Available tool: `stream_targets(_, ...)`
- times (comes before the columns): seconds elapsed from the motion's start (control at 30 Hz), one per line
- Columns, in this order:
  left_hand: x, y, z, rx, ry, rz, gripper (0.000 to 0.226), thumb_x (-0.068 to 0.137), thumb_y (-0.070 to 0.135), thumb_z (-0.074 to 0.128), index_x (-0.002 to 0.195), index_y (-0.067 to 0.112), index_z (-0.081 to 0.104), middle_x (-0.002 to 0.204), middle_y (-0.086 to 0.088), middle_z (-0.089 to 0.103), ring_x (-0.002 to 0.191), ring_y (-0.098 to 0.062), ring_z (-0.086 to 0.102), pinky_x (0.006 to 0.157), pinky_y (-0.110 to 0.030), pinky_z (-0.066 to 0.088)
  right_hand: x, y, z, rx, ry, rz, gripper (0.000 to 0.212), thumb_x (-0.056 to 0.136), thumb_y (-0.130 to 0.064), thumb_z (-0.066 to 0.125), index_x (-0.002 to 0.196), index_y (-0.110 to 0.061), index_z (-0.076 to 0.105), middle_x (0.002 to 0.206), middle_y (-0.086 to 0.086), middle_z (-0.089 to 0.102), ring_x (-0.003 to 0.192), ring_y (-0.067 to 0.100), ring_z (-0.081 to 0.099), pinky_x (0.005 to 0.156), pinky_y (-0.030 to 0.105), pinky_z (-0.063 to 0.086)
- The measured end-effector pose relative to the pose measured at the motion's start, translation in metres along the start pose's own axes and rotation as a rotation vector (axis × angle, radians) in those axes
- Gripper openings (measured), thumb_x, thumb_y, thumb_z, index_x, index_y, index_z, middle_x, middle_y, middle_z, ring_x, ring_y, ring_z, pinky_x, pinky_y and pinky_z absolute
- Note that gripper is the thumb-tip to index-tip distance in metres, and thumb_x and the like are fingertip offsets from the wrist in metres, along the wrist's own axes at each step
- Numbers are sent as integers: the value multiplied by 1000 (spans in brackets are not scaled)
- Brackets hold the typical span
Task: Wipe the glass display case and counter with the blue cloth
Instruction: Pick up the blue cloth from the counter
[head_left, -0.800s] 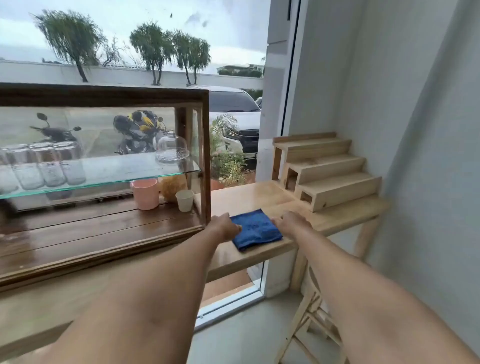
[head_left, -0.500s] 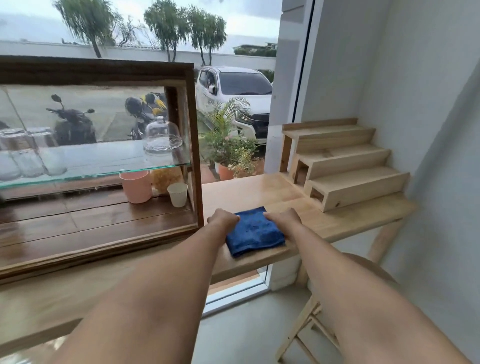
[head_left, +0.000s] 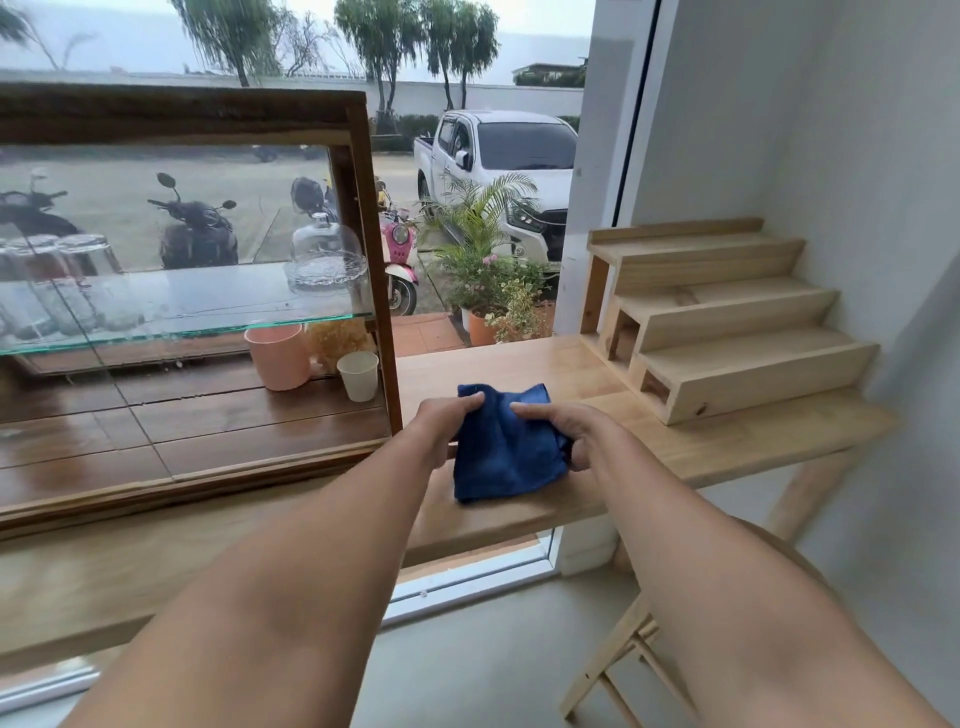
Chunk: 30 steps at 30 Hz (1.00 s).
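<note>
Blue cloth (head_left: 506, 447) bunched on counter (head_left: 727, 441), both hands pinching its edges, palms hidden

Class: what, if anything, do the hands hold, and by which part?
The blue cloth: left hand pinches its left edge, right hand grips its right edge.

Blue cloth (head_left: 506, 452) looked soft, matt, terry-like nap, creased where left hand (head_left: 445, 422) and right hand (head_left: 563, 427) pinched it. Counter (head_left: 727, 441) was pale wood, smooth, faint sheen. Display case (head_left: 371, 260) had dark stained wood frame, rough-grained top, clear glass panes; glass shelf (head_left: 208, 317) showed green edge; floor boards inside glossy brown. Pink cup (head_left: 278, 356) matt, plastic-looking. White cup (head_left: 358, 375) matt, maybe paper. Glass dome (head_left: 326, 254) was clear, shiny. Stepped stand (head_left: 727, 322) was raw light wood, unvarnished.
</note>
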<state>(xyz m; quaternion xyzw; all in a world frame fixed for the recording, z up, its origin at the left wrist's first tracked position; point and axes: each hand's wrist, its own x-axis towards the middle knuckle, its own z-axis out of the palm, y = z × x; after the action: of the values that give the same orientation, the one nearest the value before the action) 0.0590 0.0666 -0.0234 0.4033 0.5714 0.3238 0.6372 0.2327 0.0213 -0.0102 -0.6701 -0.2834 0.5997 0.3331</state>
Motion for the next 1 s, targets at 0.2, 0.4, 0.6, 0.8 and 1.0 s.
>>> stream_targets(0.2, -27, 34, 2, 85, -131, 131, 25, 96, 33, 67, 115, 16, 68, 113, -7, 72, 105, -26, 67, 85, -40, 55, -7, 41, -19, 582, -329, -257, 60, 82, -26, 78, 133, -2, 56, 133, 21, 61, 121, 39, 59, 107, 51, 44)
stream_targets(0.4, -65, 70, -16, 342, -61, 520, 14, 94, 31, 69, 103, 21, 72, 93, 2, 72, 88, -16, 68, 65, -28, 53, -28, 21, 2, 641, -489, -374, 41, 78, -25, 76, 112, -2, 70, 113, 20, 69, 100, 36, 69, 84, 46, 58)
stream_targets(0.6, -103, 104, -63, 622, 317, 992, 18, 92, 34, 71, 106, 23, 71, 83, 7, 70, 69, -9, 68, 63, -25, 58, -72, -40, 34, 666, -348, -662, 37, 90, -34, 56, 88, -5, 79, 94, 9, 77, 89, 19, 74, 71, 27, 61)
stream_targets(0.8, -132, 114, -136, 807, 813, 1519, 17, 93, 20, 65, 106, 21, 75, 91, 0, 71, 74, -10, 58, 68, -28, 50, -116, -78, 109, 711, -163, -896, 45, 91, -50, 60, 116, -13, 64, 97, 6, 71, 87, 28, 69, 67, 34, 53)
stream_targets(1.0, -136, 128, -219, 983, 1096, 1610, 41, 88, 22, 61, 127, 16, 64, 130, -11, 61, 123, -33, 54, 106, -42, 39, -136, -103, 205, 639, 379, -1394, 14, 96, -36, 56, 102, -25, 63, 93, -10, 74, 90, 3, 68, 77, 22, 55)
